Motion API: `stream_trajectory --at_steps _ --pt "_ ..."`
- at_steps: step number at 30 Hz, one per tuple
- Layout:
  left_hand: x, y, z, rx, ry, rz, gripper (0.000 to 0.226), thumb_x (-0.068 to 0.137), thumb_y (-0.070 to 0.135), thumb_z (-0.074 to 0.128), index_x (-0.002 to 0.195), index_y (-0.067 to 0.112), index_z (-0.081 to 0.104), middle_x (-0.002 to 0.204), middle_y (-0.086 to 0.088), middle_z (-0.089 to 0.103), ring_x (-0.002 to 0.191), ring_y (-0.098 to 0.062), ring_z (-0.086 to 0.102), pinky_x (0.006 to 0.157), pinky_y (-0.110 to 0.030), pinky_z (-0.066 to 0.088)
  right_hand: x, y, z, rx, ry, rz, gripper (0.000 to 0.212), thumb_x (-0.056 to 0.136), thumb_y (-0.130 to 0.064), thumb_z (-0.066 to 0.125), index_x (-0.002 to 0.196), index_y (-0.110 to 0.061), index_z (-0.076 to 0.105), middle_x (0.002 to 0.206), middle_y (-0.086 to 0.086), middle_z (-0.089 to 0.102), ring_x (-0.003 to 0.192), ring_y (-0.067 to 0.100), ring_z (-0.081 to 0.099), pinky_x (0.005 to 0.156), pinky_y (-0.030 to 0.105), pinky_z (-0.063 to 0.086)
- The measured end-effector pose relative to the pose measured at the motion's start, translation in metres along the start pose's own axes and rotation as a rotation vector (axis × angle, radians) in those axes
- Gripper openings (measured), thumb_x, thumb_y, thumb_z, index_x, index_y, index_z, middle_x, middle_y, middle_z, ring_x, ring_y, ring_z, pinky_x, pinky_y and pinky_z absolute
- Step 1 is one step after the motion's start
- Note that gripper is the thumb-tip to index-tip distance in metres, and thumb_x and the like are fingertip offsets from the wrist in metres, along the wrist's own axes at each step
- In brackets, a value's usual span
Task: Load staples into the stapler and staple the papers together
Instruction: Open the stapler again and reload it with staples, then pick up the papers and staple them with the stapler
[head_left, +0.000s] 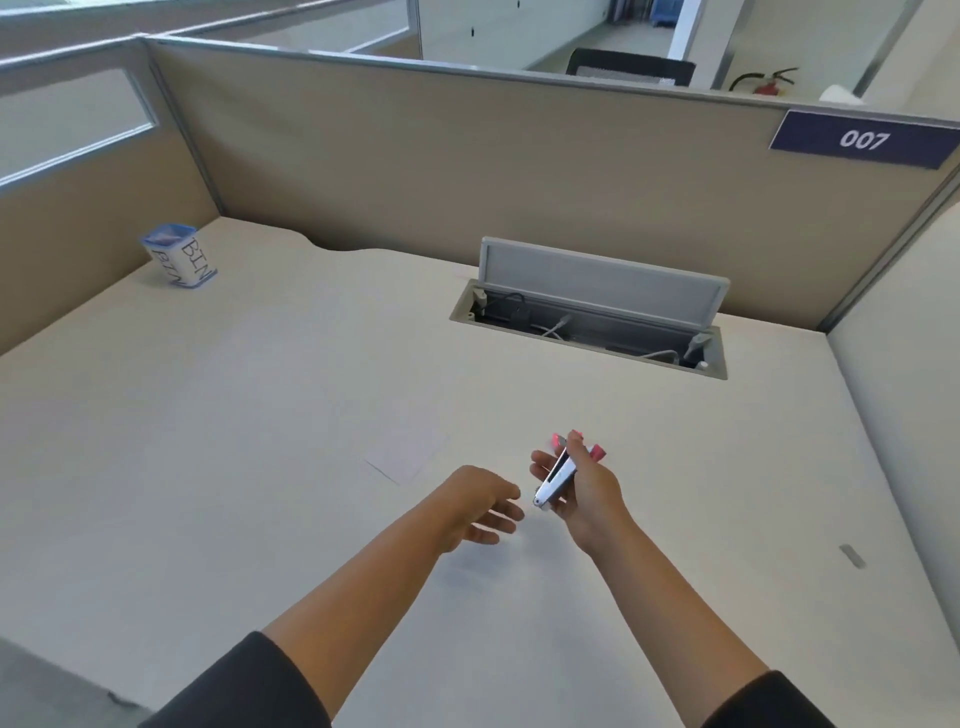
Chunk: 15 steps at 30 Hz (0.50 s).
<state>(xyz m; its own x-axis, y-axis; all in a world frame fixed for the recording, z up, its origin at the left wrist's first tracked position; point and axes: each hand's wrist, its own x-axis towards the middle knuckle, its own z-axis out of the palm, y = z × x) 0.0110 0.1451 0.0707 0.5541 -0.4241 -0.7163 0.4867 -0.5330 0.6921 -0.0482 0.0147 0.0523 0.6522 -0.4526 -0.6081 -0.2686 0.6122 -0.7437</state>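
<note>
My right hand (587, 488) holds a small pink and silver stapler (557, 477) above the desk, its metal part pointing down and to the left. My left hand (480, 506) hovers just left of it, fingers apart and holding nothing. A small white sheet of paper (408, 453) lies flat on the desk beyond my left hand. A short grey strip that looks like staples (852, 556) lies on the desk at the right.
A white cup labelled BIN (179, 255) stands in the far left corner of the beige desk (208, 441). An open cable tray (587, 332) with its lid up sits at the back. Beige partition walls enclose the desk on three sides.
</note>
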Motion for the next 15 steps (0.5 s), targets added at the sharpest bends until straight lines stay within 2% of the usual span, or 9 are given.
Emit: stream_trajectory --at_steps 4,6,8,10,11,15 --pt "0.024 -0.010 -0.052 0.086 0.243 0.141 0.012 0.085 0.005 0.048 0.090 0.008 0.059 0.080 -0.007 0.061 0.066 -0.020 0.054 0.059 -0.027 0.043 0.000 0.005 0.022 0.097 0.090 -0.014 0.019 0.093 -0.033 0.050 0.088 -0.015 0.055 0.071 0.004 0.063 0.065 0.017 0.062 0.065 0.033 0.049" --pt "0.037 -0.020 -0.084 0.242 0.413 0.188 0.017 0.084 0.008 0.048 0.098 0.011 0.058 0.091 -0.005 0.059 0.076 -0.022 0.056 0.064 -0.029 0.043 -0.001 0.014 0.036 0.119 0.124 -0.007 0.016 0.091 -0.029 0.053 0.082 -0.017 0.053 0.067 0.002 0.057 0.060 0.016 0.056 0.063 0.032 0.048" --pt "0.052 -0.029 -0.112 0.399 0.517 0.196 0.029 0.086 0.015 0.050 0.115 0.012 0.055 0.109 -0.006 0.059 0.096 -0.025 0.057 0.072 -0.030 0.043 -0.002 0.025 0.053 0.109 0.160 0.015 0.013 0.091 -0.022 0.055 0.079 -0.017 0.052 0.065 0.000 0.052 0.057 0.014 0.051 0.060 0.030 0.046" --pt "0.068 -0.032 -0.133 0.543 0.543 0.213 0.039 0.087 0.021 0.054 0.123 0.009 0.049 0.123 -0.010 0.053 0.115 -0.028 0.048 0.084 -0.035 0.042 -0.002 0.036 0.073 0.085 0.193 0.043 0.014 0.090 -0.016 0.055 0.077 -0.016 0.052 0.065 0.000 0.050 0.057 0.013 0.048 0.058 0.028 0.043" --pt "0.075 -0.032 -0.138 0.613 0.537 0.214 0.042 0.086 0.024 0.057 0.123 0.007 0.047 0.124 -0.012 0.051 0.118 -0.029 0.044 0.088 -0.036 0.041 -0.002 0.041 0.080 0.075 0.203 0.052 0.014 0.090 -0.013 0.055 0.076 -0.015 0.053 0.065 0.000 0.050 0.057 0.013 0.047 0.057 0.028 0.042" --pt "0.091 -0.033 -0.142 0.857 0.460 0.213 0.052 0.080 0.037 0.065 0.117 0.005 0.047 0.122 -0.011 0.048 0.117 -0.028 0.042 0.084 -0.035 0.042 -0.005 0.058 0.105 0.041 0.241 0.056 0.012 0.087 -0.007 0.056 0.076 -0.012 0.053 0.064 0.002 0.050 0.056 0.013 0.047 0.055 0.026 0.041"
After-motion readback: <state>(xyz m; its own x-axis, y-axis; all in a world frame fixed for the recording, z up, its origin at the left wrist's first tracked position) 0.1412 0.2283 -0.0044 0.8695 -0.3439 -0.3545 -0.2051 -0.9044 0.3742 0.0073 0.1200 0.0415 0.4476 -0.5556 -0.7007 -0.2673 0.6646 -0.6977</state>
